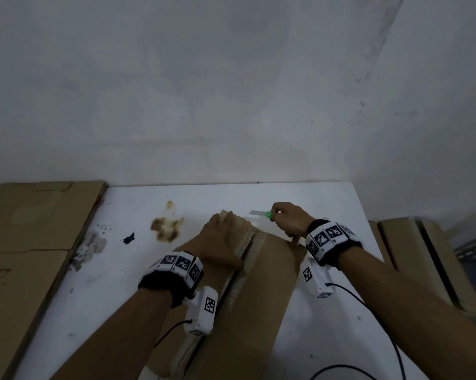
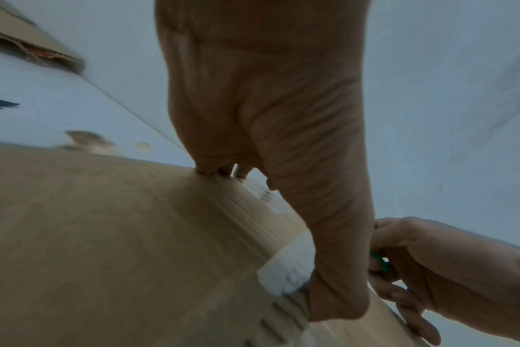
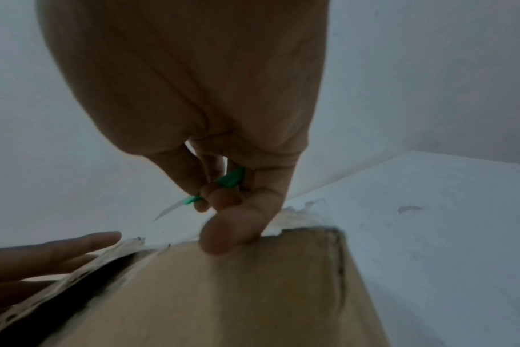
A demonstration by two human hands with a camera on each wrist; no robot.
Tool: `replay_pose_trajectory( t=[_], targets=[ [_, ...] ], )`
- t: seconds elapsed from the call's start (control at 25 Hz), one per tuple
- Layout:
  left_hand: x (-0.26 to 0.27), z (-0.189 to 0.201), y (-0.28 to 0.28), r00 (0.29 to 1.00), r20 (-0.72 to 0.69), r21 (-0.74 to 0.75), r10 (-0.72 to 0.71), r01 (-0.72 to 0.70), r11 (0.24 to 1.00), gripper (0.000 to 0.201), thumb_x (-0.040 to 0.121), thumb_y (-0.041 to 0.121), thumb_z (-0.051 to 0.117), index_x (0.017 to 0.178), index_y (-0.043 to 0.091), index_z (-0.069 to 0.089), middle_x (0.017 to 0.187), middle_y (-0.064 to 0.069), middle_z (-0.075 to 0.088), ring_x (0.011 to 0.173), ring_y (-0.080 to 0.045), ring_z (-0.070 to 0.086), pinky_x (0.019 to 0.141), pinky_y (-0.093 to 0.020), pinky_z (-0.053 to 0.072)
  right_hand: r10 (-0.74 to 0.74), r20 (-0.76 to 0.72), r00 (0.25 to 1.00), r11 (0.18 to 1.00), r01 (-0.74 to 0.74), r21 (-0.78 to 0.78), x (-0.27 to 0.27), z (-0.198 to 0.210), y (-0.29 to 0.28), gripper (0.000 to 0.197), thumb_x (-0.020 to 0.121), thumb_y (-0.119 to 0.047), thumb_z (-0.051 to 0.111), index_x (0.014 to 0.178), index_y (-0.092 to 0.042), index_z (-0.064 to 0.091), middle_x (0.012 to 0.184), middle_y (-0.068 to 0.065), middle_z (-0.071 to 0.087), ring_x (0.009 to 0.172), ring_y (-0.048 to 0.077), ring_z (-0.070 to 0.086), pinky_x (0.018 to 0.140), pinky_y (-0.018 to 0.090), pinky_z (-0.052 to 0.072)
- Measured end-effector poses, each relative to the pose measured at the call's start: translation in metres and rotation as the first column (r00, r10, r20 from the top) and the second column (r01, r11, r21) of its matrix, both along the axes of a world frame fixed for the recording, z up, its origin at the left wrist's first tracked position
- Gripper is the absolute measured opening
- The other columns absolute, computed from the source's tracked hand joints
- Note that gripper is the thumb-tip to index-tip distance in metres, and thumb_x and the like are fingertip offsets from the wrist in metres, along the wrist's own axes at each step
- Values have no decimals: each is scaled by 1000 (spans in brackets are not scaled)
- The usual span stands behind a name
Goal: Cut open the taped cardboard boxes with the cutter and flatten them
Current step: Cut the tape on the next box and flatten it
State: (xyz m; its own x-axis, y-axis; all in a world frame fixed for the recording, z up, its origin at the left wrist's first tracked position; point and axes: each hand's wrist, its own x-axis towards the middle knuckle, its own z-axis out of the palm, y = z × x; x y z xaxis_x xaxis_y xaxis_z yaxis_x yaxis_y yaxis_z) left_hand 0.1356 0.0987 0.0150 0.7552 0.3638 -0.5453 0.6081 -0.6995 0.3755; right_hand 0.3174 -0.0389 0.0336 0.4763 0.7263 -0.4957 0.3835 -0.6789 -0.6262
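here the left hand (image 1: pixel 221 239) is lying flat on the left top flap of the cardboard box (image 1: pixel 261 292), its fingers straight and pressing down just beside the open seam (image 1: pixel 243 259). the right hand (image 1: pixel 289 222) is curling its fingers around the cutter (image 1: pixel 264 214), a small green one with a pale blade that is pointing to the left, over the far edge of the box. the right thumb (image 3: pixel 232 232) is touching the far edge of the right flap. the box is lying in the middle of the white table (image 1: pixel 116 283), with torn tape along the seam and a dark gap between the flaps. flattened cardboard (image 1: pixel 31 234) is resting at the left side of the table, and more boxes (image 1: pixel 412 259) are standing to the right. brown stains (image 1: pixel 167 229) are showing on the table near the left hand.
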Motion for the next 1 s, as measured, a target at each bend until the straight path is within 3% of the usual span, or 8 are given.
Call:
replay_pose_trajectory(
  t=[0.16, 0.32, 0.48, 0.56, 0.72, 0.88, 1.0],
  targets=[
    [3, 3, 3, 1000, -13, -7, 11, -11, 1000, 134, 71, 44, 86, 156, 25, -16, 165, -7, -9, 152, -31, 5, 118, -49, 28, 39, -2, 999, 999, -39, -13, -3, -5, 7, 19, 101, -16, 42, 103, -6, 57, 77, 0, 48, 56, 16, 44, 46, 25, 39],
    [7, 10, 4, 999, -31, -10, 23, -23, 1000, 139, 66, 42, 90, 156, 32, -14, 161, -11, 2, 148, -35, 19, 112, -50, 38, 95, 32, 995, 995, -94, -25, -7, -6, 10, 16, 102, -16, 41, 100, -8, 55, 79, -9, 43, 63, 6, 39, 50, 18, 30],
    [23, 15, 4, 986, -162, 85, -43, 57, 995, 149, 55, 52, 93, 153, 42, -20, 157, -16, 3, 143, -42, 26, 108, -54, 41, 62, -20, 998, 998, -62, 1, -4, -6, 6, 14, 101, -16, 47, 95, -9, 57, 76, -4, 47, 62, 9, 42, 43, 15, 38],
    [30, 12, 5, 980, -192, 103, -48, 69, 992, 151, 47, 57, 94, 151, 47, -15, 155, -15, 4, 141, -43, 30, 106, -56, 43, 73, -35, 997, 997, -74, -24, -2, -5, 4, 15, 100, -16, 47, 96, -9, 59, 76, -3, 48, 61, 11, 43, 47, 21, 39],
    [31, 10, 3, 981, -185, 105, -53, 73, 992, 129, 38, 56, 93, 142, 40, 18, 139, -11, 20, 120, -43, 51, 90, -53, 55, 25, -7, 1000, 1000, -25, 16, 3, -7, 5, 21, 101, -17, 45, 101, -4, 60, 78, -5, 47, 63, 10, 42, 43, 20, 41],
    [27, 10, 0, 987, -152, 107, -48, 65, 992, 115, 42, 49, 95, 129, 34, 22, 128, -8, 25, 113, -39, 51, 87, -53, 55, 86, -2, 996, 996, -86, 18, 0, -7, 10, 17, 103, -21, 47, 94, -11, 57, 77, -12, 42, 65, 3, 38, 43, 1, 38],
    [27, 10, -2, 989, -139, 122, -52, 69, 990, 112, 43, 48, 95, 127, 30, 23, 127, -9, 26, 115, -39, 49, 89, -54, 54, 113, -8, 994, 993, -113, 27, 0, -3, 11, 19, 104, -24, 48, 93, -12, 58, 75, -11, 42, 63, 5, 40, 39, 9, 40]
  ],
)
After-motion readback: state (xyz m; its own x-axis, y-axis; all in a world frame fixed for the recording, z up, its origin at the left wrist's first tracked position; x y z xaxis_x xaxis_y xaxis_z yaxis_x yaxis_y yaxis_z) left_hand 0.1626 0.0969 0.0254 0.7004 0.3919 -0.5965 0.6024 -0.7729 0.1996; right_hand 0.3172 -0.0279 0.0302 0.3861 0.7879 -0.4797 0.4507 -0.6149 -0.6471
